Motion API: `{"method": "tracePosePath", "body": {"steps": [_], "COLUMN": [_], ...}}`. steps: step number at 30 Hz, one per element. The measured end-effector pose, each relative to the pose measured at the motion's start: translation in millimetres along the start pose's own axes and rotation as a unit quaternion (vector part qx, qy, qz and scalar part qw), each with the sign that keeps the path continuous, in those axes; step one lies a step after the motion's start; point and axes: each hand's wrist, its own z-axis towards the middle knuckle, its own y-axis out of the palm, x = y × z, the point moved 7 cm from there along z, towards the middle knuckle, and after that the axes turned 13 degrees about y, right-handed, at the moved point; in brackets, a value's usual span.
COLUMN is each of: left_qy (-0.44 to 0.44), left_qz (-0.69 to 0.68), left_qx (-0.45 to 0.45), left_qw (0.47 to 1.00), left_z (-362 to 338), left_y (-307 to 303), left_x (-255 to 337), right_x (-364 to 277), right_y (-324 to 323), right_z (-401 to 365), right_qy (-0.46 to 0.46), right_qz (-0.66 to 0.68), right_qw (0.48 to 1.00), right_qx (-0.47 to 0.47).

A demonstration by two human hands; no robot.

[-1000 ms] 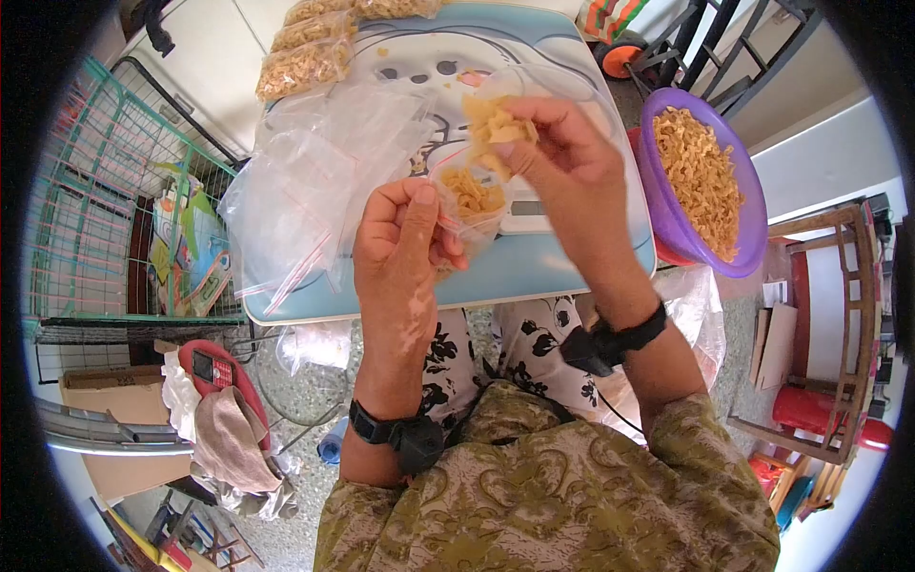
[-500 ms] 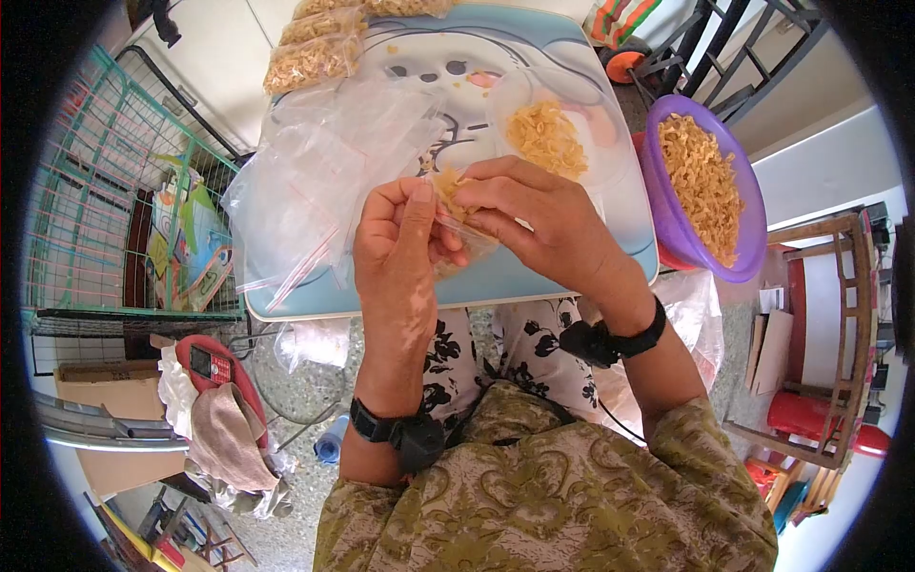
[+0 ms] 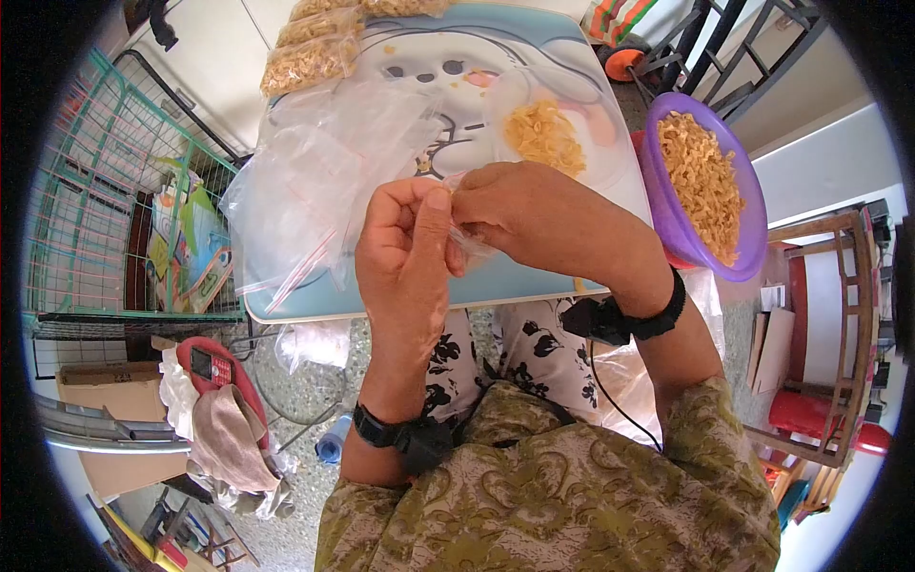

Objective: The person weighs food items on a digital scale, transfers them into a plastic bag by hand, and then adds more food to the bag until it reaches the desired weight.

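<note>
My left hand [image 3: 405, 253] and my right hand [image 3: 519, 214] meet over the near edge of a small light-blue table [image 3: 534, 272]. Both pinch the top of a small clear zip bag [image 3: 467, 243] of yellow snack pieces, mostly hidden by my fingers. Behind my hands a clear dish [image 3: 610, 143] holds a heap of the same yellow pieces [image 3: 545, 135]. To the right a purple bowl [image 3: 667, 214] is full of them.
A pile of empty clear zip bags [image 3: 315, 181] lies on the table's left side. Filled snack bags [image 3: 310, 57] sit at the far left corner. A green wire rack [image 3: 114, 200] stands left of the table; a wooden chair [image 3: 829, 315] is at the right.
My right hand dropped its handful of pieces into the small bag, then came down to the bag's mouth. Both hands now pinch the bag's top together, hiding its contents.
</note>
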Motion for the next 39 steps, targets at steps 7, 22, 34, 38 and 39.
{"method": "tracePosePath", "body": {"steps": [7,22,34,38,39], "left_qy": [-0.043,-0.049,-0.051,-0.057,-0.062], "left_qz": [-0.079,-0.141,-0.130,-0.127,-0.126], "left_qx": [0.053,0.046,0.059,0.060,0.058], "left_qw": [0.995,0.988,0.988,0.988,0.988], "left_z": [3,1,-1,-1,-1], "left_y": [-20,-25,-30,-30,-28], "left_x": [-15,-15,-8,-11,-11], "right_x": [4,-11,29,60,65], "right_y": [-15,-32,-47,-27,-21], "right_z": [1,0,-75,-123,-134], "right_qy": [0.085,-0.041,0.225,0.317,0.322], "right_qz": [0.081,0.020,0.144,0.085,0.086], "right_qw": [0.985,0.979,0.925,0.910,0.909], "right_qx": [0.126,0.201,0.270,0.252,0.252]}}
